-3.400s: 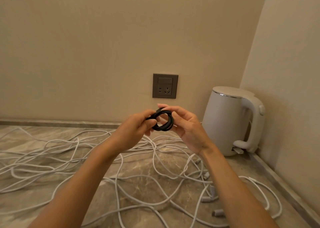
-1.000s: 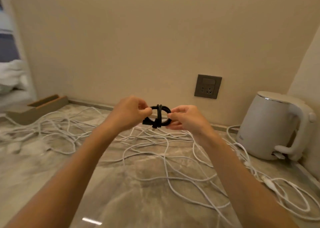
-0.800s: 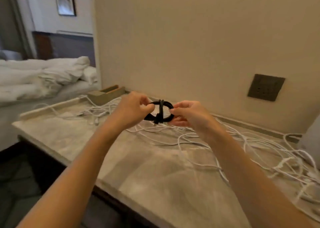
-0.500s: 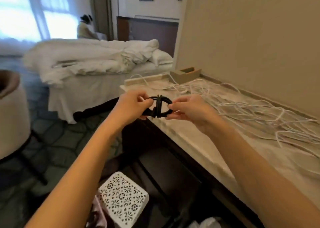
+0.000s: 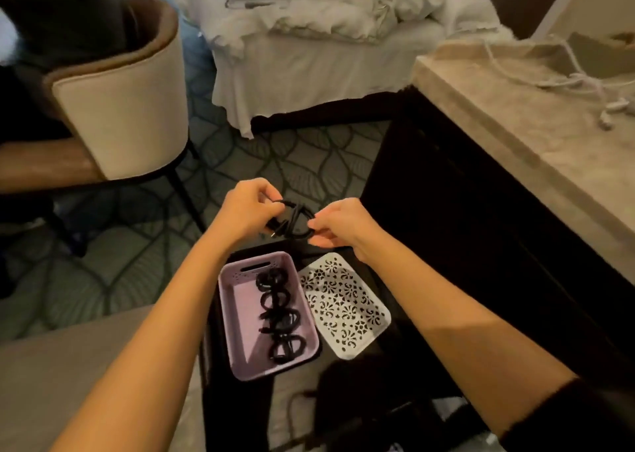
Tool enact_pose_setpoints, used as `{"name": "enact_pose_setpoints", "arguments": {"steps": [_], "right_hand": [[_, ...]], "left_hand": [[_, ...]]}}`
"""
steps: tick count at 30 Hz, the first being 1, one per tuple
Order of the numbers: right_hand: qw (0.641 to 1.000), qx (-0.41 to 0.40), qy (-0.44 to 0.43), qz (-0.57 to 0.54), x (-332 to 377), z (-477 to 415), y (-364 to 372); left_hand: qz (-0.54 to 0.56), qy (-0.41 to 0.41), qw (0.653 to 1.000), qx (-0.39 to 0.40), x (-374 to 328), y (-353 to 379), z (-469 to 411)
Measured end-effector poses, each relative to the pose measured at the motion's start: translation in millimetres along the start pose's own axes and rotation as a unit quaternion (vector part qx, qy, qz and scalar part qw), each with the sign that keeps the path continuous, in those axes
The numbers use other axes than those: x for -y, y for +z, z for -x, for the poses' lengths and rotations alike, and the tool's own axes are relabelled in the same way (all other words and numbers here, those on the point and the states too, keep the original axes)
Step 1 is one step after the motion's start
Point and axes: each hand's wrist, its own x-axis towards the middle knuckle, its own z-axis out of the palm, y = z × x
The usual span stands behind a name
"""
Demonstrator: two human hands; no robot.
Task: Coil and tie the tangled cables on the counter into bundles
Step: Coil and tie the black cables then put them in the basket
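A small black cable bundle (image 5: 292,223) is held in the air between both hands, above the floor and just beyond the far end of a pink basket (image 5: 240,321). The left hand (image 5: 247,207) is seen with its grip closed, fingers curled round the left side of the coil. The right hand (image 5: 340,224) is seen with its grip narrowed to a pinch of fingertips on the coil's right edge. The coil is wound, and a wrap is seen across its middle, so it is judged to be tied or nearly so; whether the end is tucked in cannot be told. A plug tip is seen sticking out at the lower left of the coil. In the pink basket, several finished black bundles (image 5: 280,314), roughly four, are laid in a row along its right side. A white patterned tray (image 5: 343,305) is placed just beside the basket, to its right, with nothing seen in it. On the desk (image 5: 515,149) at upper right, white cables (image 5: 567,81) are seen lying loose and uncoiled; only part of the desk is in view, so the amount left cannot be counted. The task is judged partly done: the black bundles are made and stored, this one is about to be dropped in, and the white cables are left to do. A bed (image 5: 309,56) and a chair (image 5: 120,101) are seen behind.
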Motion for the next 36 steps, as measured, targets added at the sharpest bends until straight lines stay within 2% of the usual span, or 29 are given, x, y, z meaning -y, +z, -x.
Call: {"name": "enact_pose_setpoints", "arguments": {"steps": [3, 6, 12, 16, 20, 24, 29, 34, 36], "right_hand": [[0.998, 0.019, 0.036, 0.057, -31, -34, 25], [0.992, 0.001, 0.069, 0.101, -61, -61, 50], [0.979, 0.023, 0.13, 0.154, -115, -91, 86], [0.969, 0.028, 0.169, 0.178, -151, -95, 103], [0.967, 0.023, 0.15, 0.202, -182, -92, 112], [0.967, 0.012, 0.165, 0.192, -202, -92, 125], [0.967, 0.03, 0.163, 0.195, -219, -91, 131], [0.963, 0.074, 0.193, 0.172, -223, -92, 129], [0.96, 0.09, 0.21, 0.163, -221, -90, 128]], "left_hand": [[-0.041, -0.031, 0.998, 0.019, 35, 8, -6], [-0.084, -0.061, 0.993, 0.062, 66, 16, -11], [-0.235, -0.097, 0.948, 0.191, 120, 38, -6], [-0.265, -0.117, 0.919, 0.266, 150, 66, 1], [-0.269, -0.136, 0.901, 0.313, 171, 86, 6], [-0.29, -0.176, 0.878, 0.337, 182, 101, 8], [-0.288, -0.25, 0.87, 0.311, 187, 114, 6], [-0.291, -0.308, 0.847, 0.321, 191, 122, 10], [-0.292, -0.315, 0.848, 0.31, 192, 123, 11]]}}
